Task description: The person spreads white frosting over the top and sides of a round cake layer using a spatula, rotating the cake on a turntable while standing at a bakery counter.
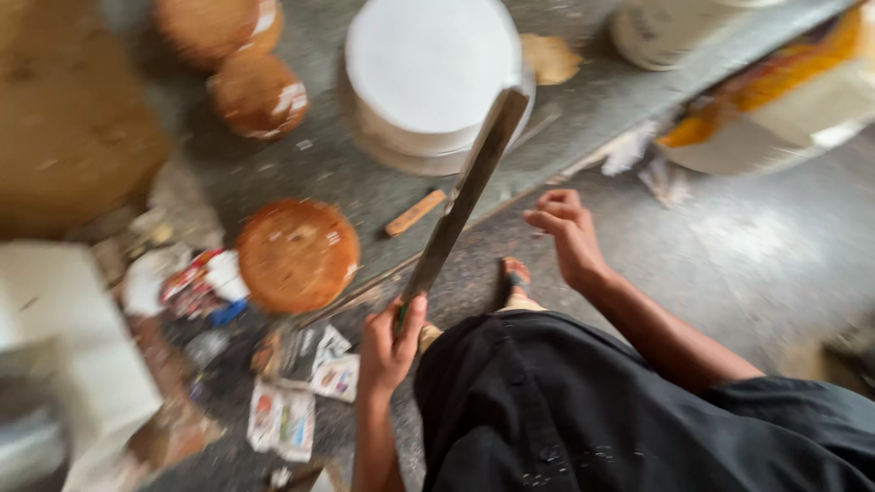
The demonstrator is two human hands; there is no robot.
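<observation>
While the left hand is gripping the handle end of a long knife, the blade is slanting up and away from it, its tip crossing the front of a white frosted cake on the counter. The right hand is hovering empty, fingers loosely curled, well apart to the right of the blade. Judging by its look, the knife is handling as stiff, thin metal, tip-heavy and sharp-edged, so the handle seems the only safe hold; the cake's frosting looks soft and easily marred.
</observation>
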